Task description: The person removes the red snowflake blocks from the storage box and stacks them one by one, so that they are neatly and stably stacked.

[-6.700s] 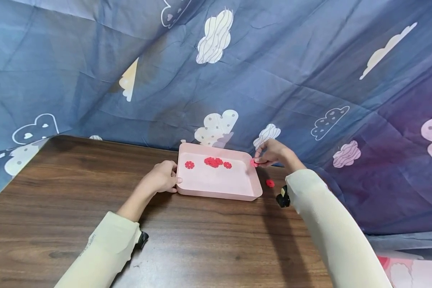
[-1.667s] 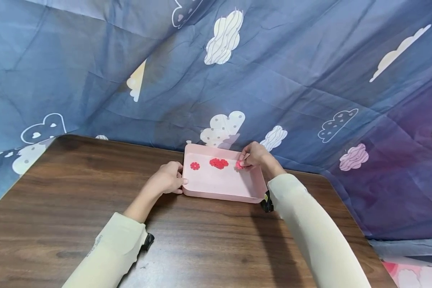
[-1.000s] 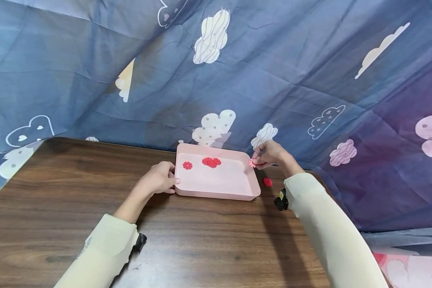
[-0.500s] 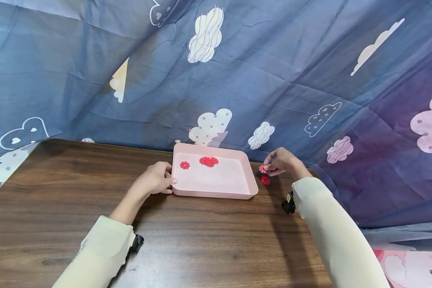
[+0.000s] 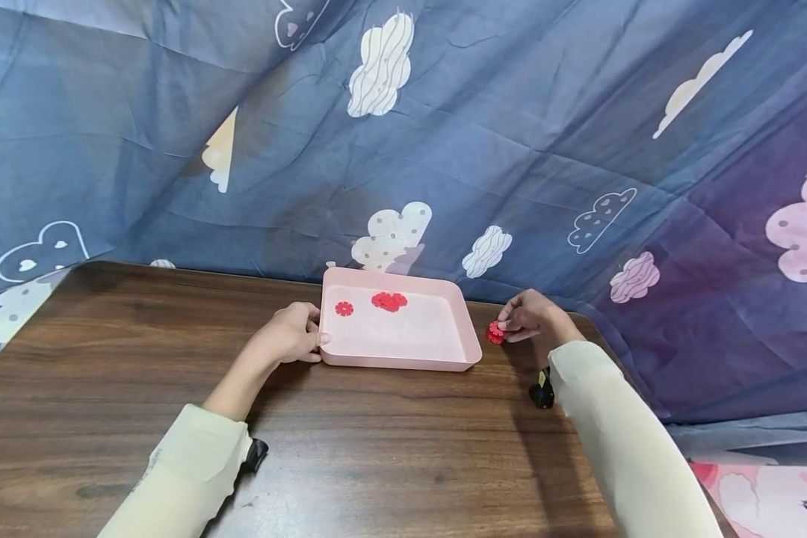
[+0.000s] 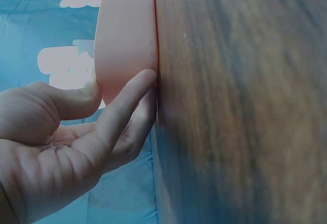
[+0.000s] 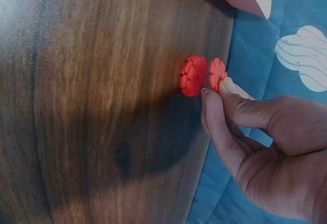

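Note:
A shallow pink tray lies on the table, and my left hand grips its left end. In the left wrist view the thumb is at the tray's rim and the fingers lie low against the outer wall. Inside the tray are a heap of red notched flower-shaped discs and one separate red disc. Right of the tray, my right hand pinches a red disc between thumb and forefinger. It is held just above a short stack of matching discs on the wood, with a narrow gap between them.
The wooden table reaches its back edge just behind the tray. A blue cloud-print cloth hangs close behind and on the right. Black wrist cameras sit under both pale sleeves.
My right hand has carried a disc from the tray's right part over the rim and down to just above the stack. My left hand stays at the tray's left end.

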### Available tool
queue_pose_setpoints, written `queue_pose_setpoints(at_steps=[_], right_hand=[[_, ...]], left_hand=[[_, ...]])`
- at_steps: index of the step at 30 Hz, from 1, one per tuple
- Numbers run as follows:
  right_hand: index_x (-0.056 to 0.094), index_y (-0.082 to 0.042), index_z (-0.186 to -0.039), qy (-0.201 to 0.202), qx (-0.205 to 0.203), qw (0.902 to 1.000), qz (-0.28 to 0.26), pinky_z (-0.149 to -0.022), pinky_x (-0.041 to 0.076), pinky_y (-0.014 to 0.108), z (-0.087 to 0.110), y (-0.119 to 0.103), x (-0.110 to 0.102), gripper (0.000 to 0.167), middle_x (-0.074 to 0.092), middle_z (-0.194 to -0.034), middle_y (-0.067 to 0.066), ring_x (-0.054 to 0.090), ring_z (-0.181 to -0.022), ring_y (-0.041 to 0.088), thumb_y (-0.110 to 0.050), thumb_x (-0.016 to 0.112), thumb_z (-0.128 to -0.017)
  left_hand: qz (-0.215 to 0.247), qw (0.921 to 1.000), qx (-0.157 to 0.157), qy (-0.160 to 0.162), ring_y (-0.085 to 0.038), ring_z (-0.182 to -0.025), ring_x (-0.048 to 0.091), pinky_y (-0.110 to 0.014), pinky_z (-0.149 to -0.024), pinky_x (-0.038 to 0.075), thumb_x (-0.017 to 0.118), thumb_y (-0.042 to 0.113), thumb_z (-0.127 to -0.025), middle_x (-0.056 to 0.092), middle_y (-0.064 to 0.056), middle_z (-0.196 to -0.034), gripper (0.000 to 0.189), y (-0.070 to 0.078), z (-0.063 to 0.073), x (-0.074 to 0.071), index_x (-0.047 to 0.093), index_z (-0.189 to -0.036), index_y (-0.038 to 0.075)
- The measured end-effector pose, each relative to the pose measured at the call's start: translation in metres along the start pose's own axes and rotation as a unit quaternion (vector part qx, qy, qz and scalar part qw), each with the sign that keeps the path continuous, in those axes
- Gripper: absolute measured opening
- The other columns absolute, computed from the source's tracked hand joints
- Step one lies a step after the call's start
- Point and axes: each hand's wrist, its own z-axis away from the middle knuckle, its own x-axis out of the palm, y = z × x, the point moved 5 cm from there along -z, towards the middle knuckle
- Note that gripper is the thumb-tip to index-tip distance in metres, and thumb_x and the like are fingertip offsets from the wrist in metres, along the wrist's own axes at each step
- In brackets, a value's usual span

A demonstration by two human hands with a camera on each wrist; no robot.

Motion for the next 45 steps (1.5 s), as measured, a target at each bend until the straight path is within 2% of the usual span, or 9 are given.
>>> queue_pose_setpoints(at_steps=[8,20,27,34,40,45], right_hand=[[0.067,0.011,-0.105,0.008,0.005,0.9999,0.011,-0.069,0.072,0.033,0.001,0.006,0.006,0.007,0.072,-0.080,0.007,0.073,-0.066,0.014,0.011,0.067,-0.098],[0.065,0.007,-0.099,0.031,-0.015,0.9981,0.051,-0.068,0.072,0.033,0.003,0.003,0.006,0.010,0.077,-0.079,0.009,0.075,-0.067,0.014,0.003,0.074,-0.097],[0.067,0.009,-0.100,0.028,-0.023,0.9979,0.053,-0.069,0.072,0.033,0.004,0.001,0.008,0.008,0.075,-0.078,0.008,0.073,-0.067,0.014,0.002,0.071,-0.098],[0.065,0.015,-0.114,0.005,-0.044,0.9986,0.030,-0.074,0.072,0.034,0.007,-0.016,0.007,0.020,0.078,-0.089,0.010,0.074,-0.076,0.015,0.000,0.064,-0.101],[0.066,0.013,-0.115,-0.002,-0.057,0.9983,0.004,-0.081,0.073,0.039,0.011,-0.038,0.006,0.021,0.079,-0.097,0.012,0.076,-0.082,0.020,-0.002,0.068,-0.101],[0.067,0.011,-0.115,-0.004,-0.060,0.9981,0.012,-0.082,0.072,0.039,0.012,-0.055,0.010,0.022,0.080,-0.101,0.016,0.077,-0.083,0.021,-0.004,0.072,-0.100]], left_hand=[[0.003,1.0000,0.000,0.003,-0.021,-0.083,0.071,-0.034,-0.077,0.072,0.060,-0.008,-0.103,0.062,-0.026,-0.111,0.045,-0.001,0.000,0.000,0.046,-0.145,-0.017],[0.003,1.0000,-0.001,0.005,-0.019,-0.081,0.070,-0.034,-0.077,0.072,0.060,-0.007,-0.104,0.062,-0.026,-0.111,0.045,-0.001,0.002,-0.003,0.046,-0.146,-0.017],[0.000,1.0000,-0.001,0.007,-0.020,-0.082,0.070,-0.034,-0.078,0.072,0.061,-0.008,-0.103,0.063,-0.027,-0.113,0.045,-0.004,0.000,-0.003,0.047,-0.145,-0.017],[0.001,1.0000,-0.002,0.009,-0.020,-0.083,0.070,-0.033,-0.077,0.072,0.061,-0.007,-0.103,0.063,-0.026,-0.112,0.044,-0.003,-0.001,-0.001,0.048,-0.144,-0.016],[-0.005,0.9999,0.004,0.009,-0.020,-0.082,0.070,-0.032,-0.076,0.072,0.062,-0.008,-0.103,0.062,-0.024,-0.109,0.044,-0.002,-0.002,-0.002,0.048,-0.144,-0.017],[-0.005,0.9999,0.003,0.009,-0.020,-0.080,0.070,-0.031,-0.075,0.072,0.061,-0.007,-0.103,0.062,-0.023,-0.108,0.043,0.000,0.000,-0.001,0.048,-0.144,-0.016]])
